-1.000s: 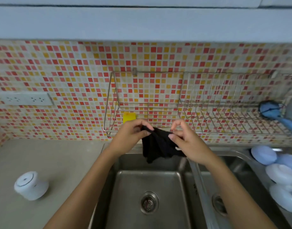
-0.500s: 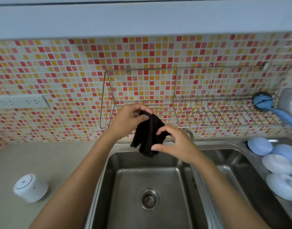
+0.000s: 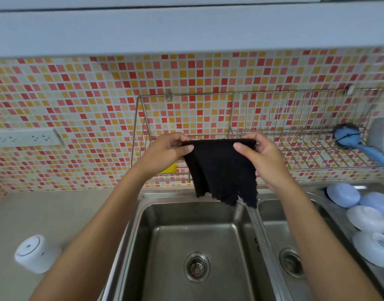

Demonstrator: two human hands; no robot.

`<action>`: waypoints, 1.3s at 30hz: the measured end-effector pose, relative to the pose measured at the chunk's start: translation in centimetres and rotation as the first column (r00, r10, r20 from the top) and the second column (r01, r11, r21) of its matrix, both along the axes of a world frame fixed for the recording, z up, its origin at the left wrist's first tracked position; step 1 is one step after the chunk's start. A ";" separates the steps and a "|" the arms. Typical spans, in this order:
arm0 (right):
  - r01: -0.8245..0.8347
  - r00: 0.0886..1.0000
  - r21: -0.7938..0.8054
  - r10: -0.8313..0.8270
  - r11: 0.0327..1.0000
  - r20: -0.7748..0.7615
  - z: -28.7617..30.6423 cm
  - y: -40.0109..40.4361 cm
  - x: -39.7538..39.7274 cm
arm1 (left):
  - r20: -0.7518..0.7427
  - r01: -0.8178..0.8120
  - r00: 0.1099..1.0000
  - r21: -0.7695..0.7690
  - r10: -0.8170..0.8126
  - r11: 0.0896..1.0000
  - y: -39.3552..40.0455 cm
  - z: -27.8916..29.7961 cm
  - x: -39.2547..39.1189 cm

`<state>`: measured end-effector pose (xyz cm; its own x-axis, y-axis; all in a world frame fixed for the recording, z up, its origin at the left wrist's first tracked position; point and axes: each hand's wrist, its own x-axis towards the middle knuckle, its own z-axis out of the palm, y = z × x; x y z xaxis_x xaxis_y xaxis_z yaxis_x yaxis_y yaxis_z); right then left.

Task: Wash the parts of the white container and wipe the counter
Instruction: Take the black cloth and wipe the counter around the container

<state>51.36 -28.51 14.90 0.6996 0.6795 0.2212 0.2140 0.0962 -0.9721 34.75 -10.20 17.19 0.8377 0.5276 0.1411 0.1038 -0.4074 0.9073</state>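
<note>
Nearest the camera, both forearms reach fwd over the left basin of a double steel sink [image 3: 143, 216], drain strainer [image 3: 196, 266] at its bottom; a second basin sits to the right. On the grey counter [image 3: 56, 213], near left, a white container part [image 3: 35, 254] lies on its side, well apart from the sink. Near right, by the right basin, several pale blue & white rounded parts [image 3: 365, 220] are piled along the sink's edge; can't tell if washed.

Further back, over the sink's far rim, a black cloth [image 3: 219, 170] hangs spread out. Left hand [image 3: 167, 152] pinches its top left corner betw. thumb & fingers; right hand [image 3: 259, 156] pinches the top right corner the same way. Lower edge dangles free, just above the divider.

Behind the hands, a wire rack [image 3: 273, 127] is fixed to the mosaic tile wall, a yellow sponge [image 3: 170, 168] low in it, a blue brush [image 3: 347, 135] at its right end. Wall socket [image 3: 23, 137] far left.

Risks, judged: cloth likely goes on the rack rail or to the counter. Held only at two corners, so a slack pinch could drop it into the basin. If wet, drips may land on the counter. Sweeping left could knock the white part & roll it off.
</note>
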 end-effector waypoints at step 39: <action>0.027 0.748 -0.710 0.457 0.704 0.481 -5.8 9.3 3.2 | -0.322 -0.183 0.803 0.667 0.501 0.722 7.7 -8.4 1.7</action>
